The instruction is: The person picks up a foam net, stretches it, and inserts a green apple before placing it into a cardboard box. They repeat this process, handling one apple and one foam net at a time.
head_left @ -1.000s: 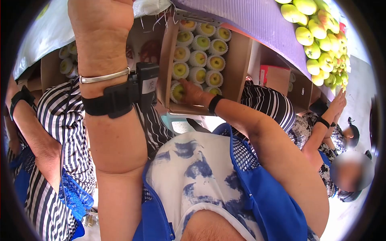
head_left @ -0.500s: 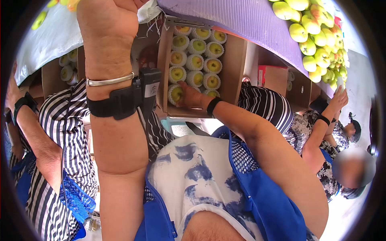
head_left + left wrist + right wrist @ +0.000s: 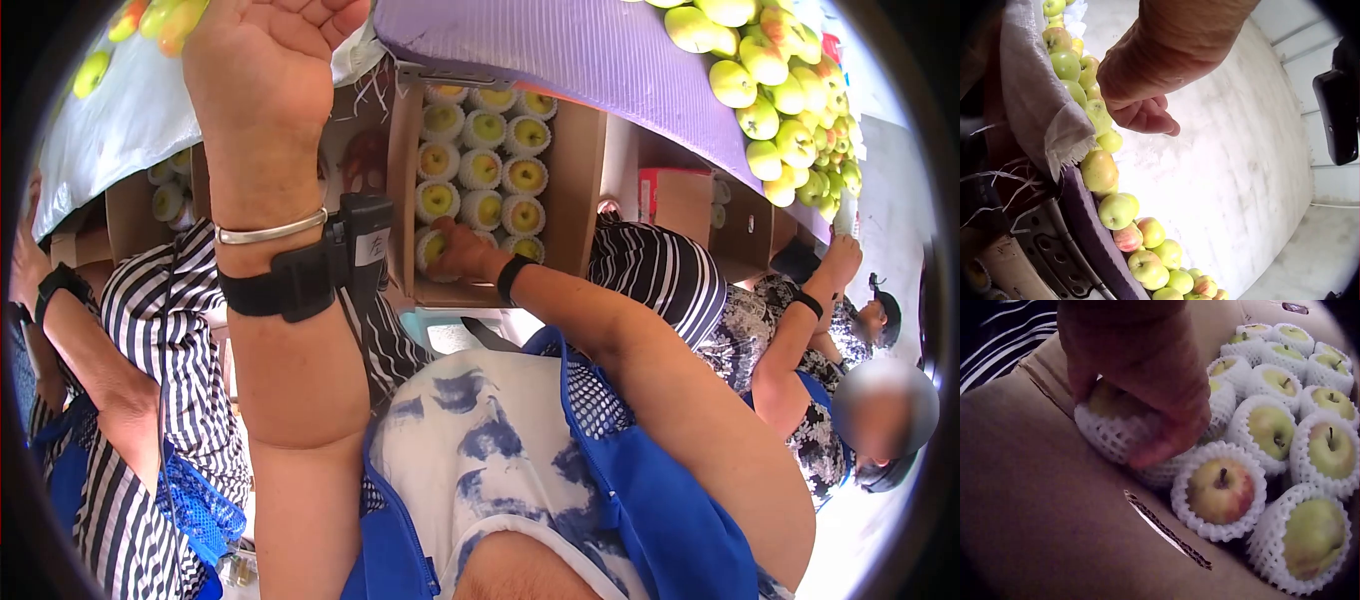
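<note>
My right hand [image 3: 465, 255] is down in the near part of a cardboard box [image 3: 575, 180]. In the right wrist view its fingers and thumb grip an apple [image 3: 1110, 428] in a white foam net, tight against the box wall. Rows of other netted apples [image 3: 481, 168] fill the box around it. My left hand [image 3: 275, 80] is raised at the edge of the white-covered table [image 3: 110, 150], palm up, fingers loosely curled, holding nothing. In the left wrist view it hangs close to a row of bare apples [image 3: 1099, 169].
Bare green apples [image 3: 765, 60] are heaped on the purple padded table edge [image 3: 520, 45]. More boxes stand under the table, one of them a cardboard box [image 3: 680, 200] with a red panel. People in striped and patterned clothes sit close on both sides.
The left hand has come lower in the head view, showing more of its fingers. The right hand stays at the near left corner apple while the whole view shifts slightly.
</note>
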Demonstrator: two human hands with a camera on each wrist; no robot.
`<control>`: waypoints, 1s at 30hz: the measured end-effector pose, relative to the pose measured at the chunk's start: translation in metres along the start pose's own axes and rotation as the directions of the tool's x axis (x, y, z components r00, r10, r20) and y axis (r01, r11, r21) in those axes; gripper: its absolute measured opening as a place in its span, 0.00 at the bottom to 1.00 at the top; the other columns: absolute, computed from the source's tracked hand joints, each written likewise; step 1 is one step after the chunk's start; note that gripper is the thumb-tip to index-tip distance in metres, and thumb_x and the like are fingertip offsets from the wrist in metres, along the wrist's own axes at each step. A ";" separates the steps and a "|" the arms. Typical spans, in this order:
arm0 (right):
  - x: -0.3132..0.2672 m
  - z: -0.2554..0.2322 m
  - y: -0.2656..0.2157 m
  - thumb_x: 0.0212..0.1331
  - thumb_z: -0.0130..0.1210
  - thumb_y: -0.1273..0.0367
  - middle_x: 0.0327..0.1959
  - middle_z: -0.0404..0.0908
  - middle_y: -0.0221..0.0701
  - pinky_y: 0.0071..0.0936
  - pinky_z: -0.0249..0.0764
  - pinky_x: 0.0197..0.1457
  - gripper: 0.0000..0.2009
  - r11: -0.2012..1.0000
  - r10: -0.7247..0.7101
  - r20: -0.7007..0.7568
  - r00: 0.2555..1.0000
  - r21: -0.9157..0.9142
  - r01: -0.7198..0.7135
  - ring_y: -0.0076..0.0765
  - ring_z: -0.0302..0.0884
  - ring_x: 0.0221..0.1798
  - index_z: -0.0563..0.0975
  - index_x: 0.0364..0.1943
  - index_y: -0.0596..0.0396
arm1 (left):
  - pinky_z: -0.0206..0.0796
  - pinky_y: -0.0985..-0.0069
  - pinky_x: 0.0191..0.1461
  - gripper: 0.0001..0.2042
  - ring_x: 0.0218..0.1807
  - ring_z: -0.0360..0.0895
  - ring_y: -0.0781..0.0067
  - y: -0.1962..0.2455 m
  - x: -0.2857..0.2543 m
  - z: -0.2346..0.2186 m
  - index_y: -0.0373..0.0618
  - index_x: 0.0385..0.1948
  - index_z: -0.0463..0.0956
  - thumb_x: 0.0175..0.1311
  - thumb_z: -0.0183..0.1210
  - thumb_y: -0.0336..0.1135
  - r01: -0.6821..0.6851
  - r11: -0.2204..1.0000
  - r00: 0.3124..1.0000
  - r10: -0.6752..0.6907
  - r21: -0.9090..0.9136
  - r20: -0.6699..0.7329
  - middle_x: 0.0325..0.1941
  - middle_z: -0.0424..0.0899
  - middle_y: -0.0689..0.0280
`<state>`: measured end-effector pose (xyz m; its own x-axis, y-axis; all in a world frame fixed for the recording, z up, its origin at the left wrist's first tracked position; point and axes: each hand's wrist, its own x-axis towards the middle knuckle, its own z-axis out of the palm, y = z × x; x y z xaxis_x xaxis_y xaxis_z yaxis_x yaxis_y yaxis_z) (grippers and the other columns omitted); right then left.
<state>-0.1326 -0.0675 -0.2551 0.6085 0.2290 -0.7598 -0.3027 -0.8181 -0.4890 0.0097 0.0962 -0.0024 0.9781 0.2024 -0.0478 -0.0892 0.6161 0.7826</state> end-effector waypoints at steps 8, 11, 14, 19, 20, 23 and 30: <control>0.002 -0.025 0.009 0.34 0.68 0.62 0.48 0.74 0.45 0.29 0.70 0.53 0.41 0.977 -0.036 0.085 0.996 0.210 0.017 0.43 0.73 0.50 0.62 0.57 0.58 | 0.70 0.75 0.33 0.21 0.28 0.77 0.67 0.000 0.012 -0.005 0.39 0.30 0.74 0.67 0.42 0.50 0.044 0.999 0.999 -0.044 0.001 -0.015 0.26 0.80 0.60; 0.011 -0.038 0.020 0.31 0.69 0.62 0.49 0.73 0.49 0.32 0.70 0.54 0.42 0.987 -0.067 -0.041 0.997 0.146 0.073 0.47 0.72 0.52 0.62 0.56 0.59 | 0.70 0.76 0.33 0.21 0.28 0.77 0.67 0.000 0.014 -0.009 0.39 0.31 0.74 0.67 0.41 0.50 0.033 0.999 0.999 -0.033 -0.002 0.018 0.26 0.80 0.60; 0.020 -0.056 0.026 0.31 0.69 0.62 0.49 0.73 0.48 0.32 0.70 0.54 0.41 0.990 -0.008 -0.086 0.996 0.137 0.020 0.47 0.72 0.52 0.63 0.55 0.59 | 0.70 0.76 0.33 0.21 0.28 0.77 0.67 -0.001 0.012 -0.008 0.39 0.31 0.74 0.68 0.41 0.50 0.014 1.000 1.000 -0.014 -0.022 0.024 0.26 0.80 0.61; 0.035 -0.079 0.020 0.32 0.69 0.62 0.51 0.69 0.51 0.34 0.70 0.54 0.41 0.998 -0.056 -0.219 0.974 0.007 0.059 0.50 0.70 0.54 0.61 0.56 0.59 | 0.70 0.76 0.33 0.21 0.28 0.77 0.67 0.000 0.016 -0.010 0.40 0.30 0.74 0.68 0.41 0.50 0.039 0.999 0.999 -0.039 -0.005 0.017 0.25 0.80 0.61; 0.037 -0.083 0.017 0.32 0.68 0.63 0.52 0.68 0.52 0.34 0.69 0.55 0.41 0.997 -0.074 -0.252 0.965 -0.026 0.070 0.51 0.69 0.54 0.61 0.57 0.59 | 0.70 0.76 0.33 0.21 0.28 0.77 0.68 0.000 0.016 -0.010 0.40 0.30 0.74 0.68 0.40 0.50 0.034 0.999 0.999 -0.034 0.000 0.014 0.25 0.80 0.61; 0.039 -0.094 -0.002 0.33 0.68 0.62 0.50 0.68 0.53 0.36 0.69 0.55 0.42 0.995 0.009 -0.241 0.971 -0.090 -0.032 0.53 0.69 0.54 0.60 0.58 0.56 | 0.70 0.76 0.33 0.21 0.28 0.77 0.68 -0.002 0.015 -0.007 0.40 0.29 0.74 0.68 0.40 0.49 0.013 1.000 1.000 -0.013 -0.009 0.026 0.25 0.80 0.61; 0.052 -0.089 -0.004 0.37 0.66 0.64 0.52 0.64 0.56 0.37 0.68 0.57 0.40 0.977 -0.039 -0.198 0.979 -0.211 -0.004 0.57 0.67 0.55 0.59 0.59 0.53 | 0.69 0.76 0.33 0.21 0.28 0.77 0.68 0.000 0.013 -0.001 0.39 0.30 0.74 0.68 0.41 0.49 -0.026 1.000 1.000 0.026 0.014 0.002 0.26 0.80 0.61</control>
<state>-0.0349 -0.0989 -0.2542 0.7529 0.1517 -0.6404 -0.1433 -0.9119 -0.3845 0.0220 0.0997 -0.0031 0.9758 0.2173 -0.0262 -0.1124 0.6003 0.7919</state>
